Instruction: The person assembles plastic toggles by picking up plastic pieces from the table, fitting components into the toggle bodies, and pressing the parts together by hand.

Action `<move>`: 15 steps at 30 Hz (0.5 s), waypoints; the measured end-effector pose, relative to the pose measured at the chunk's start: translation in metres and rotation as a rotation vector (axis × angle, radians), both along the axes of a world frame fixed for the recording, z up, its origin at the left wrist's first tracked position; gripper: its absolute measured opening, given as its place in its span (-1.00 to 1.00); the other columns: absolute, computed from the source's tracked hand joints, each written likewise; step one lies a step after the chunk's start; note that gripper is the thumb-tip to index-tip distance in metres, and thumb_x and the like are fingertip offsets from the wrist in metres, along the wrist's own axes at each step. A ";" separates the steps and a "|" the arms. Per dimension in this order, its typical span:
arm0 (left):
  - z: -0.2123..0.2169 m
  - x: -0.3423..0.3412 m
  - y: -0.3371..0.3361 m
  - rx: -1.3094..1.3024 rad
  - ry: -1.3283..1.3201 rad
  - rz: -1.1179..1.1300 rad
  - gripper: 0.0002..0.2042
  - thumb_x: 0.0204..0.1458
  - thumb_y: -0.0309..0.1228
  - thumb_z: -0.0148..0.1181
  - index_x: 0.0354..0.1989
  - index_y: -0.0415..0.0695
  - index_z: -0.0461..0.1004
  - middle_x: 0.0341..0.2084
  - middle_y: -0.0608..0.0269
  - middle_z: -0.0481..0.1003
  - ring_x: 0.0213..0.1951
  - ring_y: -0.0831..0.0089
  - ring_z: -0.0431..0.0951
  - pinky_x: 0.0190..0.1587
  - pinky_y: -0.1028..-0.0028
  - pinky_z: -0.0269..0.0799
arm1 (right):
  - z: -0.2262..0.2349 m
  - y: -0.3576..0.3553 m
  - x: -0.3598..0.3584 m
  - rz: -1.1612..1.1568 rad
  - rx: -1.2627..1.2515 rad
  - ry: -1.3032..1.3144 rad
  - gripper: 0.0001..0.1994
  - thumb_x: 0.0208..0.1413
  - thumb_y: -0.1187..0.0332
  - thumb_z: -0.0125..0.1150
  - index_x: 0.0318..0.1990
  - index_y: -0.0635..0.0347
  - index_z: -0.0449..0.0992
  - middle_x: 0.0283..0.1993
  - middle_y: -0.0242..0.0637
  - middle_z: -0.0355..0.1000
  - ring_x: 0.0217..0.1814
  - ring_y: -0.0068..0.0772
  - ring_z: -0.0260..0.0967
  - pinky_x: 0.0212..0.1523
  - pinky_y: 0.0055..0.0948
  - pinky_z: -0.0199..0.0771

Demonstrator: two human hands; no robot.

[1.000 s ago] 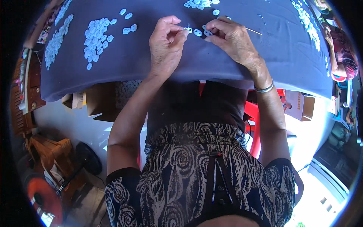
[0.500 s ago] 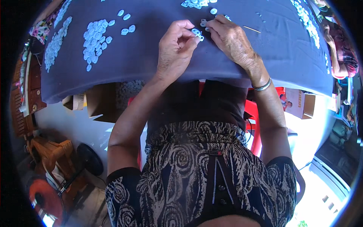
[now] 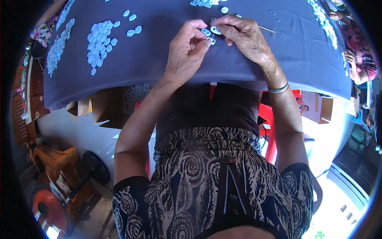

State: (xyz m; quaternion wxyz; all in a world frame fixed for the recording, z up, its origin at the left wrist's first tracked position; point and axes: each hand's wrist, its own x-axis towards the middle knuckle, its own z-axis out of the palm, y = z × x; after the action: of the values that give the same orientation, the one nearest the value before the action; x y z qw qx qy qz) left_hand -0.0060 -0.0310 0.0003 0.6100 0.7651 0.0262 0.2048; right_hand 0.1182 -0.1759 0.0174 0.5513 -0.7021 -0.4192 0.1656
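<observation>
My left hand [image 3: 186, 49] is closed in a pinch on small white oval pieces with holes; one oval piece [image 3: 205, 32] shows at its fingertips, another just below. My right hand [image 3: 247, 42] pinches a further white piece [image 3: 215, 30] close beside those. A thin dark strand or tiny part seems to lie between the pieces, too small to make out. Behind the right fingers, a loose white disc [image 3: 224, 10] rests on the dark blue cloth [image 3: 151, 59]. To the right of that hand lies a thin wooden stick [image 3: 266, 29].
A pile of white oval pieces [image 3: 99, 42] lies on the left, with a few strays near it. More piles [image 3: 205, 3] line the far side and both edges. Tiny dark bits [image 3: 274, 16] lie at right. Another person's hand [image 3: 350, 56] is at the right edge.
My right hand has shifted slightly, its fingers turned, bringing a white piece right up to those in my left hand. The left hand has barely moved. The other person's hand at right has moved.
</observation>
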 end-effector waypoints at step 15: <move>-0.003 0.000 0.001 0.089 -0.062 0.002 -0.64 0.02 -0.60 0.17 0.02 -0.14 0.33 -0.48 0.45 0.45 -0.49 0.78 0.31 -0.43 0.71 0.21 | 0.001 0.000 -0.002 0.044 -0.054 -0.054 -0.80 0.16 0.31 0.14 -0.15 0.18 0.56 -0.47 -0.44 0.44 -0.55 -0.71 0.22 -0.52 -0.62 0.30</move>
State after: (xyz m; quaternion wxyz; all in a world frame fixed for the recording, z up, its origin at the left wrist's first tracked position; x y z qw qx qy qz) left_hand -0.0059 -0.0303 -0.0030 0.5754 0.7848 -0.0010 0.2301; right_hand 0.1161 -0.1757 0.0187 0.5169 -0.7117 -0.4444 0.1700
